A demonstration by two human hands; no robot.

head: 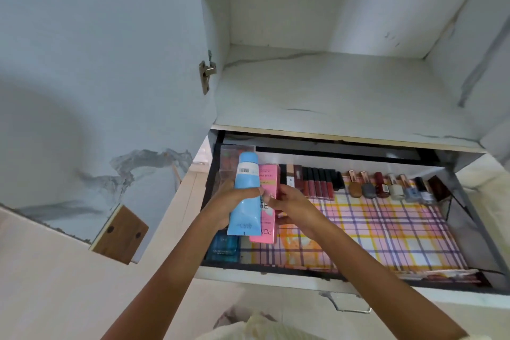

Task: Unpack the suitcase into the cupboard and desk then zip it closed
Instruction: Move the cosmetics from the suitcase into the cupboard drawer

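An open cupboard drawer (276, 274) lined with a pink, yellow and purple checked sheet (386, 229) lies below me. My left hand (229, 201) grips a light blue tube (245, 193) held over the drawer's left part. Right beside the tube, my right hand (295, 207) holds a pink box (269, 188). The suitcase is out of view.
Along the drawer's back stand dark red lip glosses (317, 182) and several nail polish bottles (392, 185). A blue box (223, 247) lies at the front left, a clear packet (229, 160) at the back left. Above is a bare white shelf (331, 91); the cupboard door (96, 77) stands open at left.
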